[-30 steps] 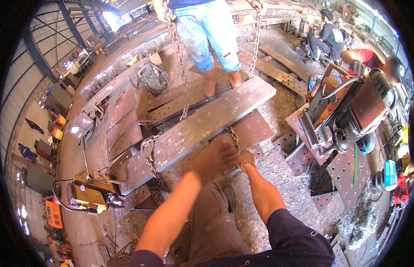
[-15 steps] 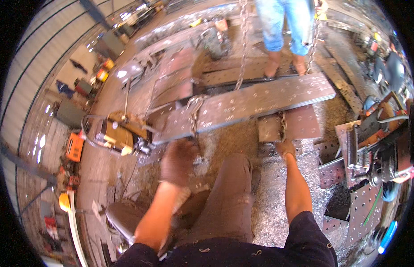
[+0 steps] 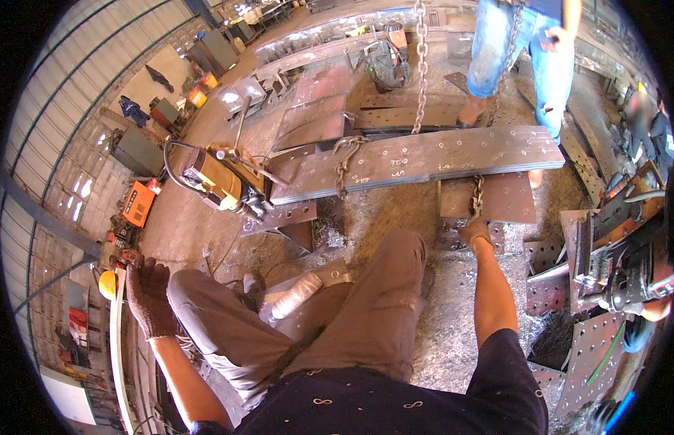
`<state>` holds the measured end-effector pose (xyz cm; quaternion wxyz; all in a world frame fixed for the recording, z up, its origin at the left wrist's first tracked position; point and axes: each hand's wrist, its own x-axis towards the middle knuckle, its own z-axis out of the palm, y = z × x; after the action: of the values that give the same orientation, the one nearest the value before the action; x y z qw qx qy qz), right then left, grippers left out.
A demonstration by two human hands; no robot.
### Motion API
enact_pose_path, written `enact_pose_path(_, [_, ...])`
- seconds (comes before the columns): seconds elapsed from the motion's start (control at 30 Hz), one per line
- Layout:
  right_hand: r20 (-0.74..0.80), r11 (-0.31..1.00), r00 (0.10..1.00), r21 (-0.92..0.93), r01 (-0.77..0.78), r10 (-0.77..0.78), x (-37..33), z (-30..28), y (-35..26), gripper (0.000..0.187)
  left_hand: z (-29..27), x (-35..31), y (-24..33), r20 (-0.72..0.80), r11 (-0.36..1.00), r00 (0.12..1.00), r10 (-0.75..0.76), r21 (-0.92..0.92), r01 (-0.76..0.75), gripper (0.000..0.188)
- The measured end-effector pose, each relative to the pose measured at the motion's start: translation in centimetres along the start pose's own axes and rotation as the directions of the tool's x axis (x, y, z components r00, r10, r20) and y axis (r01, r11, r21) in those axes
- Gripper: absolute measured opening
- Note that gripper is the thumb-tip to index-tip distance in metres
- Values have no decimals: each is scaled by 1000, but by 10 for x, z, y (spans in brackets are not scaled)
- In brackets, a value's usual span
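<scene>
A long stack of flat steel plates, with drilled holes and chalk marks, lies across the view in front of me. A chain loops round its left part. Under its right part, my gloved right hand is closed on the lower end of another chain, beside a square brown plate. My gloved left hand is raised at the left, beside my knee, fingers stretched out and nothing in it. A wrapped, whitish cylindrical piece sits between my legs.
A yellow drilling machine stands at the plates' left end. Lifting chains hang from above. Behind the plates stands a person in blue jeans. Drilled plates and a machine crowd the right. An orange box is far left.
My left hand has swung from beside the plates' left end out to the far left. My right hand stays at the chain. The person behind has shifted right, and the view has turned.
</scene>
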<state>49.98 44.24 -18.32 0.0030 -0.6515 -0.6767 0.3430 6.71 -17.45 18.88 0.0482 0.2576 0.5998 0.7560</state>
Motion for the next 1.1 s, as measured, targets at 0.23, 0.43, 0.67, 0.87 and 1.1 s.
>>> enact_pose_path(0.23, [-55,973,998,-231,22,-35,42,32,23,88,68,-1,3,-42,1000,999,-18,-3,18,38])
enact_pose_path(0.43, [59,991,989,10,135,-136,9,29,27,74,103,-6,-4,9,994,994,-105,43,104,36])
enact_pose_path(0.67, [-262,879,964,452,155,-35,14,-24,62,51,136,31,-32,209,988,966,-154,25,153,42])
enact_pose_path(0.87, [-373,893,928,409,185,-21,28,-49,70,51,121,30,-46,114,972,972,-206,135,190,43])
enact_pose_path(1.1, [-382,959,923,236,157,-57,62,-88,88,46,138,51,-80,226,966,941,-251,130,226,43])
